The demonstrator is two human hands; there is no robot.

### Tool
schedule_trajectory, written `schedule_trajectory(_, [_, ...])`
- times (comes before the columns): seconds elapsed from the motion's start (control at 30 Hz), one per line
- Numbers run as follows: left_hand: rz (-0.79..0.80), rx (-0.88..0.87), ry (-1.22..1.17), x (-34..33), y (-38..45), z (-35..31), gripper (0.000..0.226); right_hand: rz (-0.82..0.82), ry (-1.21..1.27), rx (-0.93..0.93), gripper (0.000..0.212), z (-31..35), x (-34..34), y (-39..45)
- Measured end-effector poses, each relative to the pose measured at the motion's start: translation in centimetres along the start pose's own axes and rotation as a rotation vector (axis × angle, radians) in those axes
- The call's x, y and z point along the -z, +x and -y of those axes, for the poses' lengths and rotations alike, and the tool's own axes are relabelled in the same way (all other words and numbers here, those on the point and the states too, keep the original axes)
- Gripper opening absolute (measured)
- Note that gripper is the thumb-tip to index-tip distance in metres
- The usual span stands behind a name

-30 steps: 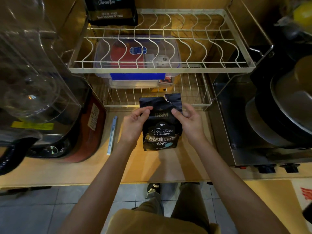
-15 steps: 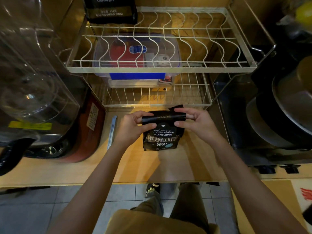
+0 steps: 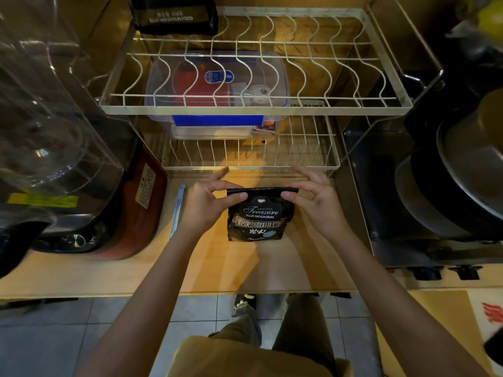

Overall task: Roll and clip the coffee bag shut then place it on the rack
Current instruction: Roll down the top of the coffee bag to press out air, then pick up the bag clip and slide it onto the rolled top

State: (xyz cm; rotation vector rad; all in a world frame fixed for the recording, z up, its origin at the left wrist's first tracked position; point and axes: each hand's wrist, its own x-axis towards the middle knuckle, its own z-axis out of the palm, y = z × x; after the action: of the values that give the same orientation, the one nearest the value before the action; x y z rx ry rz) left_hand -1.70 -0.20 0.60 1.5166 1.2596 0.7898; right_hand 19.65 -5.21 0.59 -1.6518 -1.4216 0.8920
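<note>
Both hands, the left hand [image 3: 206, 205] and right hand [image 3: 315, 202], pinch the rolled top of the black foil coffee bag [image 3: 258, 216] standing on the wooden counter [image 3: 109, 268], and I think the roll may spring open if either lets go for the pale blue plastic clip [image 3: 178, 208].

Dim, warm yellow light overall. Brightest patch falls on the wooden counter [image 3: 223, 257] just below the wire rack [image 3: 255, 107]; corners fall off to near black. Forearms cast soft, wide shadows on the counter. Glare streaks on the clear plastic container [image 3: 46, 126] at left. Strong wide-angle bowing at the edges; right-side pans [image 3: 462, 170] smeared, soft. Bag print [image 3: 258, 213] stays legible.
</note>
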Motion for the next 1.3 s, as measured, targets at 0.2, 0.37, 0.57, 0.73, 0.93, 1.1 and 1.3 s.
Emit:
schedule_trajectory(0.2, [0.079,0.026,-0.180,-0.1,-0.3,0.1,0.015,0.068,0.172,0.010,0.017,0.0,0.2,0.3])
schedule_trajectory(0.37, [0.011,0.049,-0.244,-0.7,-0.4,0.5,0.012,0.023,0.434,-0.175,0.018,0.0,-0.9,-0.1])
schedule_trajectory(0.57, [0.038,0.043,-0.219,0.2,-0.4,-0.2,0.019,-0.044,0.423,-0.151,0.016,0.7,-1.7,0.1])
schedule_trajectory(0.73, [-0.210,0.151,-0.027,2.3,-1.7,2.4,0.027,-0.071,0.434,-0.161,0.020,0.8,-1.9,0.2])
schedule_trajectory(0.93, [-0.343,0.176,0.713,3.1,-5.5,10.6,0.023,-0.086,0.433,-0.193,0.008,0.8,-2.7,0.6])
schedule_trajectory(1.1, [-0.318,0.292,0.787,2.7,-6.8,12.3,0.034,-0.073,0.425,-0.188,0.011,0.7,-3.1,0.7])
schedule_trajectory(1.3, [-0.366,0.309,0.683,2.9,-6.9,12.9,0.044,-0.075,0.425,-0.190,0.011,0.6,-3.2,0.7])
